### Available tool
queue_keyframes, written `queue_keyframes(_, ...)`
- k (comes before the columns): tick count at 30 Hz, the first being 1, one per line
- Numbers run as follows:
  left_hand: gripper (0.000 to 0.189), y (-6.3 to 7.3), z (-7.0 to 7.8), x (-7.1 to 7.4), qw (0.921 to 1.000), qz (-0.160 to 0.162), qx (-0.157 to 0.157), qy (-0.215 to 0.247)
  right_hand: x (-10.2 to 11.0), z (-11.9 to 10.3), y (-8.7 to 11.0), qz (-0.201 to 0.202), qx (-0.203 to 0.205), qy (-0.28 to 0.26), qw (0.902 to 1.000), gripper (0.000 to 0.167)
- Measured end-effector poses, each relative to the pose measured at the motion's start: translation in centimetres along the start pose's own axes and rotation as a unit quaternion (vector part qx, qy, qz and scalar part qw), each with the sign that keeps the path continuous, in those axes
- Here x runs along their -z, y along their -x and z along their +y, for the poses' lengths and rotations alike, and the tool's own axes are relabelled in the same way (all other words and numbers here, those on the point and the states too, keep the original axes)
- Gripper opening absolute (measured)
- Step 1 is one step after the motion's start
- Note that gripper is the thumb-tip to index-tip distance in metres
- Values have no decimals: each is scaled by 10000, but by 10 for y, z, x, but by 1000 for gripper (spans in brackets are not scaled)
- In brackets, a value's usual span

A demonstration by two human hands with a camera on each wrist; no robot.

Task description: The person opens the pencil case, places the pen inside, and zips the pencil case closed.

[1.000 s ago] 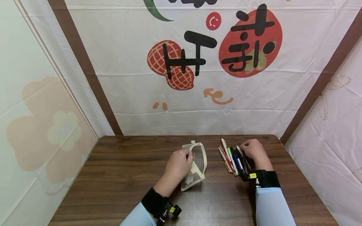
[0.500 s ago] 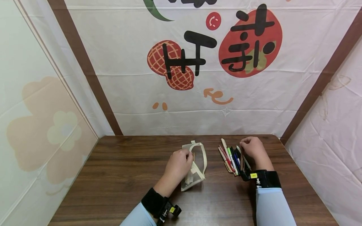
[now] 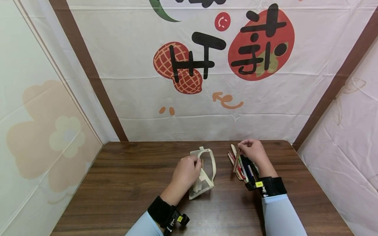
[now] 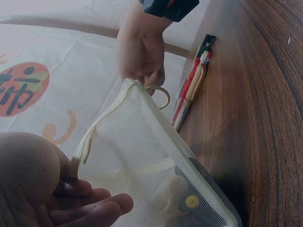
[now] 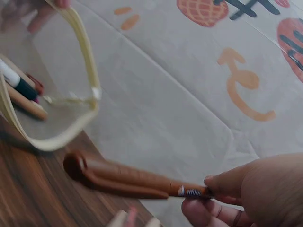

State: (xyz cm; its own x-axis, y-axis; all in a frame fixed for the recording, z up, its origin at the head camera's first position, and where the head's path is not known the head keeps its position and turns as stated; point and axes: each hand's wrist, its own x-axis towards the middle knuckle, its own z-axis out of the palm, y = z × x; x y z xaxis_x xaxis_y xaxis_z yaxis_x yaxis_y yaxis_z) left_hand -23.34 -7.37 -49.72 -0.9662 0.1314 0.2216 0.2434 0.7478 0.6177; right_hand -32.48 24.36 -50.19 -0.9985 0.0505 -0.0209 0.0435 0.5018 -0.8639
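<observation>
A see-through mesh pencil pouch (image 3: 214, 164) with cream edging stands on the table, its mouth open toward the right. My left hand (image 3: 186, 170) pinches the pouch's upper edge; in the left wrist view, thumb and fingers meet at its zip end. Between the thumb and fingers of my right hand (image 3: 255, 152) is a brown pen (image 5: 128, 177), held by one end, with its clipped end pointing at the pouch mouth. Below this hand lies a row of several pens (image 3: 242, 168), partly covered by the hand and the brown pen. Inside the pouch, several pens (image 5: 21, 85) show in the right wrist view.
The brown wooden table (image 3: 133, 183) meets a white printed cloth (image 3: 177, 127) along its back edge. Cloth side walls (image 3: 348, 131) stand left and right. Each wrist wears a black strap (image 3: 273, 186) with a small camera.
My right hand has lifted the brown pen from the right side of the row and carried it left, above the other pens. The left hand and pouch have stayed in place.
</observation>
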Motion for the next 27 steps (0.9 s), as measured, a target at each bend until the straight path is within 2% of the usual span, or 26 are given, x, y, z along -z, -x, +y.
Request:
queue_keyframes(5, 41, 0, 0, 0, 10000, -9, -8, -26, -19, -8, 0, -116, 32, -568, 9983, 26)
queue_keyframes(10, 42, 0, 1, 0, 10000, 1, -7, -35, -37, -17, 3, -290, -16, -1305, 9910, 23)
queue_keyframes(13, 42, -1, 1, -1, 10000, 22, -10, -37, -50, -24, 6, -439, -28, -1528, 9873, 21)
queue_keyframes(18, 41, -2, 0, -1, 9999, 89, -18, -103, -75, -34, 13, -839, 45, -1646, 9828, 17)
queue_keyframes(23, 37, -3, -1, -1, 9999, 109, -27, -114, -96, -37, 19, -1411, 219, -1682, 9754, 14)
queue_keyframes(27, 35, -3, -1, -1, 9999, 104, -34, -107, -105, -36, 23, -1928, 402, -1417, 9701, 20)
